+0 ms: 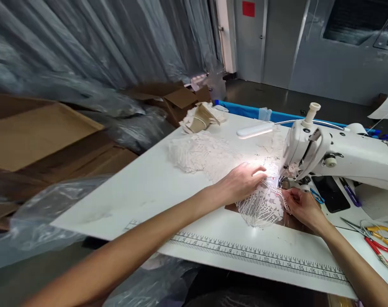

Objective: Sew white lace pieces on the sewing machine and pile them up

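From where I stand, the person's left forearm slants across the white table (94, 217) over its front edge, rising from the front-left corner's side toward the sewing machine (344, 149). The left hand (243, 181) lies palm down at the end of it, the wrist almost in line with the arm, fingers stretched toward the needle area and a little bent. It rests on the lace piece (259, 209); whether the fingertips pinch any of it, I can't make out in the glare there.

The right forearm comes over the front edge nearer its right end, angled inward. The right hand (304, 209) sits just to the right of the presser foot (281, 181), fingers curled, thumb and forefinger nipped together on the narrow lace trim (279, 191). That strip runs between the two hands, passing close in front of the foot.

The lace piece spreads from beneath the left hand toward the ruler markings (245, 252) along the front edge, well short of the table's rim. A larger heap of lace (196, 153) lies behind the left hand, reaching toward the left edge. Beyond the right hand, a dark phone (331, 194) lies beneath the machine's arm.
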### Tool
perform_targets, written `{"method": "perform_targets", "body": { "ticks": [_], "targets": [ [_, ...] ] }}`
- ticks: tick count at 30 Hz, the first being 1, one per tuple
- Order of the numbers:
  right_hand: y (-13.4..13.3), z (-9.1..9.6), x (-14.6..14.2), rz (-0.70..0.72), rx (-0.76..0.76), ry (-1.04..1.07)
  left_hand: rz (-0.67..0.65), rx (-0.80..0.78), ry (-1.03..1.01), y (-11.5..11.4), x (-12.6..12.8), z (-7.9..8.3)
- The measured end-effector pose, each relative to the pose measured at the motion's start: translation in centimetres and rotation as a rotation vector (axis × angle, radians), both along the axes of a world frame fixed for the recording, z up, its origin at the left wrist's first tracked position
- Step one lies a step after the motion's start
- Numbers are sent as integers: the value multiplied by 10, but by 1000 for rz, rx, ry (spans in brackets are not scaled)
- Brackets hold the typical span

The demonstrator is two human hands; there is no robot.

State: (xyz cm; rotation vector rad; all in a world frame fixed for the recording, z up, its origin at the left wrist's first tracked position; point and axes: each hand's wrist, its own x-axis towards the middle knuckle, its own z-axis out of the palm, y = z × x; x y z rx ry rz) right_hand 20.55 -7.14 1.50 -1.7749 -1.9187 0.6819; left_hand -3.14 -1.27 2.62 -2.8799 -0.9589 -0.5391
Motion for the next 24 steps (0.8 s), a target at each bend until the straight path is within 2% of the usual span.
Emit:
{"method": "perform_targets", "body": {
  "ticks": [4, 7, 13, 18, 21, 24],
  "targets": [
    [-3, 3, -1, -5, -44, -33, -244, -70, -15, -14, 13, -10],
    [-8, 10, -6, -24, -14, -91, -302, -57, 32, -18, 18, -16],
    [-20, 10, -13, -6, 149, -145, -420, -35, 2, 3, 13, -13],
    [-29, -4, -19, 101, 302, -145, -332, 85, -235, -6, 19, -14],
    [-30, -7, -21, 166, 342, -231, -355, 98, -252, -15, 25, -19],
    [-25, 0, -15, 263, 295, -204, -355, 44, -209, -17, 27, -25]
  ]
}}
